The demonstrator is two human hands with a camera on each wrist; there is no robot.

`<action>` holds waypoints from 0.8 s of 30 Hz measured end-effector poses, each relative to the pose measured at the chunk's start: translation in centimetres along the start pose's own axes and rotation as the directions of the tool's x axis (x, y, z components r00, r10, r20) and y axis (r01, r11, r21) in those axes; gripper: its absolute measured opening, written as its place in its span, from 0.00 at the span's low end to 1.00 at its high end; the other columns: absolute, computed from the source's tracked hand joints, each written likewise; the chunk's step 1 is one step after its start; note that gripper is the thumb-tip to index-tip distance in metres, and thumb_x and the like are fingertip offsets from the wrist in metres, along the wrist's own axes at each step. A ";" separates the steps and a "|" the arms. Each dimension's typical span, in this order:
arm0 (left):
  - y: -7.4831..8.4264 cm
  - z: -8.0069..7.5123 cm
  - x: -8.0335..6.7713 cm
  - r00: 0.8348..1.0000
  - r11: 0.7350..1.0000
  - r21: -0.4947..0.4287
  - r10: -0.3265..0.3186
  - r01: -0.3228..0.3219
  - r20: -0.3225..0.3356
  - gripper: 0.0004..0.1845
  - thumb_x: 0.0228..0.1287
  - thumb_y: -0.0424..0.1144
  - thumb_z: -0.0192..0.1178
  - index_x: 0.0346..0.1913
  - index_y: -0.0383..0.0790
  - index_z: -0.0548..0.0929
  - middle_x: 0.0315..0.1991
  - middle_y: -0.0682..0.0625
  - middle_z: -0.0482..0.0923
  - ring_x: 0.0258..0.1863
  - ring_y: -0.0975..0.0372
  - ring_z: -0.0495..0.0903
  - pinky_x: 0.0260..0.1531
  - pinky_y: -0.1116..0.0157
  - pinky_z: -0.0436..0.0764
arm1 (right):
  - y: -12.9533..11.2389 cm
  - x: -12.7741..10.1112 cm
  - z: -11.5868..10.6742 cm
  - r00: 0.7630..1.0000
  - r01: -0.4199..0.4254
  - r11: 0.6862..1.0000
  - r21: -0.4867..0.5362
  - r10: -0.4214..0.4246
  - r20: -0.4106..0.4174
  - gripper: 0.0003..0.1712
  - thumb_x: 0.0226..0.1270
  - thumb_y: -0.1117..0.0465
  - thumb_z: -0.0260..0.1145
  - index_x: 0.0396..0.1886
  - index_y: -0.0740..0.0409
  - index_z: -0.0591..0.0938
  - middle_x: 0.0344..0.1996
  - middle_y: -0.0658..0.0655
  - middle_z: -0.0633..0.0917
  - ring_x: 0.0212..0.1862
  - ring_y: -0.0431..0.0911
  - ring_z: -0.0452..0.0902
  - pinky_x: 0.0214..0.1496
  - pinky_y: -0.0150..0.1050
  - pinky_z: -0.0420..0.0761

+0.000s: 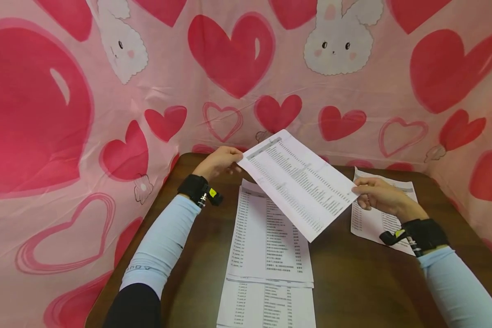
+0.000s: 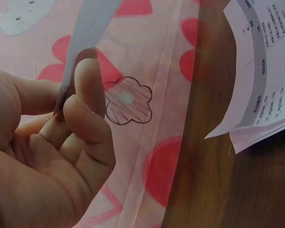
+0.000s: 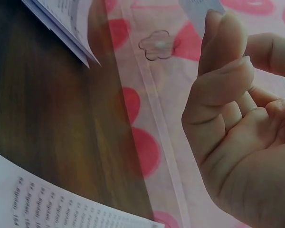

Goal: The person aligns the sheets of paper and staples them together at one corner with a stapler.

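A printed sheet of paper [image 1: 297, 182] is held up in the air, tilted, between both hands. My left hand [image 1: 221, 162] pinches its upper left corner; in the left wrist view the sheet's edge [image 2: 72, 57] runs between thumb and fingers. At the opposite side my right hand [image 1: 379, 196] pinches the lower right corner, and the right wrist view shows only a small piece of the sheet [image 3: 202, 12] at the fingertips. Below the held sheet lies a stack of printed papers [image 1: 266, 250], its upper part partly hidden.
On the right of the brown wooden table [image 1: 352, 282] lies another printed paper [image 1: 366, 223], partly behind the right hand and wrist. Further printed sheets [image 1: 270, 305] stick out from the stack toward the near edge. A pink cloth with hearts [image 1: 229, 59] hangs behind the table.
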State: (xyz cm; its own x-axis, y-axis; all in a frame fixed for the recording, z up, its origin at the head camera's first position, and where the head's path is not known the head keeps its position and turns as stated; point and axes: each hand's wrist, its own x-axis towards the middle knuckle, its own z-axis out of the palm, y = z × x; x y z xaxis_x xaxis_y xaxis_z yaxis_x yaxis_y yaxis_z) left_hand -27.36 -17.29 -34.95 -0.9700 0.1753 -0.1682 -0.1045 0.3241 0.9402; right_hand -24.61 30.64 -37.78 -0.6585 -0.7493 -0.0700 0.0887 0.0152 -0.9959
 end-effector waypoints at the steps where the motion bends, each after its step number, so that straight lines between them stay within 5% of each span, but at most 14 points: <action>1: 0.0 0.0 0.1 1.000 1.000 0.002 -0.002 0.002 -0.008 0.16 0.74 0.40 0.52 0.57 0.33 0.79 0.44 0.43 0.80 0.31 0.54 0.81 0.34 0.60 0.77 | 0.1 0.0 0.2 1.000 -0.004 1.000 -0.005 0.004 0.010 0.19 0.77 0.72 0.41 0.41 0.55 0.80 0.34 0.49 0.88 0.25 0.39 0.81 0.26 0.29 0.76; 16: -0.1 -0.1 2.0 0.988 0.999 -0.012 0.034 -0.037 -0.151 0.15 0.71 0.41 0.54 0.50 0.35 0.83 0.32 0.49 0.80 0.28 0.54 0.76 0.29 0.62 0.74 | 0.9 0.0 4.5 0.986 -0.016 0.987 -0.162 0.043 0.163 0.15 0.76 0.72 0.44 0.43 0.59 0.78 0.31 0.51 0.89 0.23 0.37 0.81 0.20 0.34 0.69; 19: -0.1 0.0 2.4 0.989 0.999 -0.017 0.032 -0.035 -0.146 0.15 0.72 0.41 0.54 0.52 0.35 0.83 0.32 0.49 0.80 0.28 0.52 0.75 0.29 0.62 0.73 | 0.9 0.2 5.2 0.980 -0.025 0.983 -0.182 0.060 0.191 0.15 0.75 0.73 0.45 0.45 0.61 0.79 0.30 0.53 0.88 0.22 0.39 0.81 0.19 0.38 0.66; 24: -0.1 0.2 2.6 0.994 1.000 0.011 0.022 -0.021 -0.110 0.17 0.73 0.43 0.54 0.53 0.36 0.83 0.35 0.49 0.80 0.30 0.53 0.74 0.31 0.62 0.74 | 1.4 0.3 6.3 0.965 -0.063 0.979 -0.196 0.109 0.237 0.14 0.74 0.73 0.48 0.48 0.66 0.79 0.30 0.57 0.88 0.23 0.40 0.81 0.23 0.30 0.75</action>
State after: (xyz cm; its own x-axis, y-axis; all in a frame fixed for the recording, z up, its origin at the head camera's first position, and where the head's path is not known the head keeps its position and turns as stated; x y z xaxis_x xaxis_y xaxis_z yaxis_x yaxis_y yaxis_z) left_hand -29.83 -16.66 -35.60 -0.9904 0.0793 -0.1134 -0.0812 0.3307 0.9402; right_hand -19.97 26.24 -38.89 -0.4492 -0.8784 -0.1630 -0.0186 0.1916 -0.9813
